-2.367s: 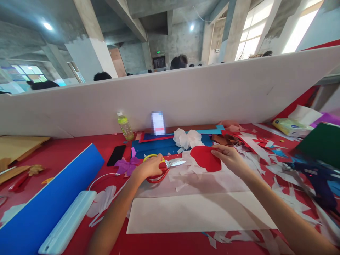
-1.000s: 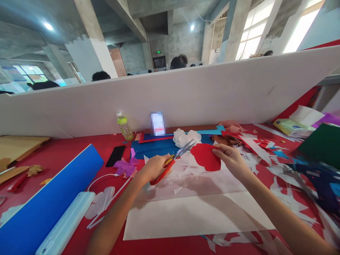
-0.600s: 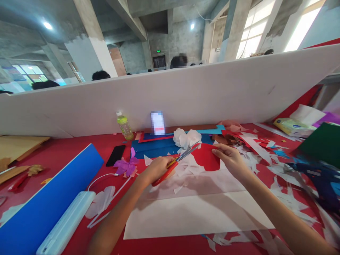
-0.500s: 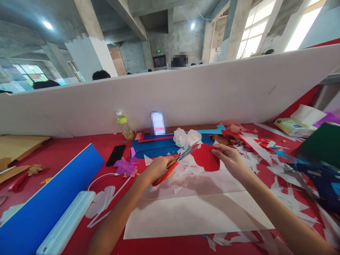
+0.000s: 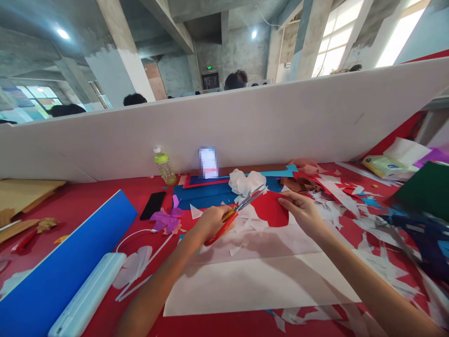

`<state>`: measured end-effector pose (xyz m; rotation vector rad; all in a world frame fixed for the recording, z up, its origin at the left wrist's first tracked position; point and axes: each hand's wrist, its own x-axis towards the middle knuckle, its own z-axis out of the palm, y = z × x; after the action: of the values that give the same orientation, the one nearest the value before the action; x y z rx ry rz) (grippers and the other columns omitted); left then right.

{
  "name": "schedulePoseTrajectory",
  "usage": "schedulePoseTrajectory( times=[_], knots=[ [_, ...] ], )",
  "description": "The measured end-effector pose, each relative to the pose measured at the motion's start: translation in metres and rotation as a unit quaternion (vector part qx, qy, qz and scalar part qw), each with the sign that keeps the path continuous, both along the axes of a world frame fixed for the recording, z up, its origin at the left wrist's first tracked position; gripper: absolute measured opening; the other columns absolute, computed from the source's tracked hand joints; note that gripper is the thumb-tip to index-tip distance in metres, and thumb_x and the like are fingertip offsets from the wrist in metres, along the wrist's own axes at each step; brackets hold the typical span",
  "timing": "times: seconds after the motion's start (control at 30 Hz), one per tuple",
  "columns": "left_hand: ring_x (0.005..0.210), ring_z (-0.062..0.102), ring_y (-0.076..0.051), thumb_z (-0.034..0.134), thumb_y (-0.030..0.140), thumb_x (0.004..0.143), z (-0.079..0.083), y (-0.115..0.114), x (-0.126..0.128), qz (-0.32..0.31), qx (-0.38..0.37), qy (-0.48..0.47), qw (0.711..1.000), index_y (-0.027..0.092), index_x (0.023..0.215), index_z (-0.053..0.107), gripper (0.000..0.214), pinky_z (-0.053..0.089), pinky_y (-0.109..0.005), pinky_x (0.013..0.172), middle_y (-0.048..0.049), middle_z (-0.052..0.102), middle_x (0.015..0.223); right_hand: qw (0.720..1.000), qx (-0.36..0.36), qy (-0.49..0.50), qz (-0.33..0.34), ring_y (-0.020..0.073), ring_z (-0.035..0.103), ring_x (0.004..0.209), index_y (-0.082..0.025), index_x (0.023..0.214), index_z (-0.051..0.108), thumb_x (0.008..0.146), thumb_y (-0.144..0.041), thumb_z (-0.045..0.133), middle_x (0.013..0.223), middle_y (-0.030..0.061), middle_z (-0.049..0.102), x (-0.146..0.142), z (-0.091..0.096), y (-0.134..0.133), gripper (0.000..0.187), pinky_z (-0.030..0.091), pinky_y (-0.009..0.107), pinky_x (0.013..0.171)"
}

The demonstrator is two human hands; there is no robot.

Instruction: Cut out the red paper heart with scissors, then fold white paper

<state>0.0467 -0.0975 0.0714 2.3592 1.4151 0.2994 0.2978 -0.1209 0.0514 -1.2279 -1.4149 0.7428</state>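
My left hand (image 5: 214,223) is closed round the red and yellow handles of a pair of scissors (image 5: 248,199). The blades point up and to the right, at the upper left edge of a piece of red paper (image 5: 271,210) with a rounded outline. My right hand (image 5: 299,205) pinches that red paper at its right side, thumb on the near face. Below lie white paper scraps on a large white sheet (image 5: 259,285). Just behind the blades sits a white paper flower (image 5: 242,181).
Blue sheets (image 5: 206,195), a drink bottle (image 5: 164,166) and a lit phone (image 5: 208,163) stand or lie near the white partition (image 5: 224,126). At left are a dark phone (image 5: 153,206), a purple paper flower (image 5: 167,220) and a blue board (image 5: 70,262). At right is a glue gun (image 5: 417,229) among scraps.
The scissors and my left hand have shifted slightly right and up along the red paper's edge. The red paper and my right hand have moved a little to the left.
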Motion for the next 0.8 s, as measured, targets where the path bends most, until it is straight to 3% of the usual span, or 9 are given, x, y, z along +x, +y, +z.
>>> schedulePoseTrajectory(
  times=[0.3,0.8],
  knots=[
    [0.056,0.047,-0.011,0.047,0.027,0.075,-0.0041,0.0025,-0.0001,-0.023,0.034,-0.055,0.998,0.019,0.073,0.055,0.011,0.033,-0.021,0.051,0.0008,0.057,0.066,1.0,-0.003,-0.012,0.008,0.0165,0.055,0.067,-0.019,0.083,0.063,0.076,-0.044,0.052,0.079,0.0042,0.063,-0.0012,-0.0025,0.0023,0.028,0.04,0.026,0.054],
    [0.057,0.052,-0.013,0.049,0.035,0.077,-0.008,0.0068,-0.003,-0.027,0.071,-0.041,0.996,0.019,0.081,0.062,0.022,0.033,-0.022,0.052,-0.0014,0.063,0.071,1.0,-0.009,-0.025,0.009,0.0161,0.054,0.065,-0.019,0.08,0.062,0.076,-0.044,0.051,0.077,0.0042,0.062,0.002,-0.003,0.0032,0.027,0.04,0.026,0.054]
  ],
)
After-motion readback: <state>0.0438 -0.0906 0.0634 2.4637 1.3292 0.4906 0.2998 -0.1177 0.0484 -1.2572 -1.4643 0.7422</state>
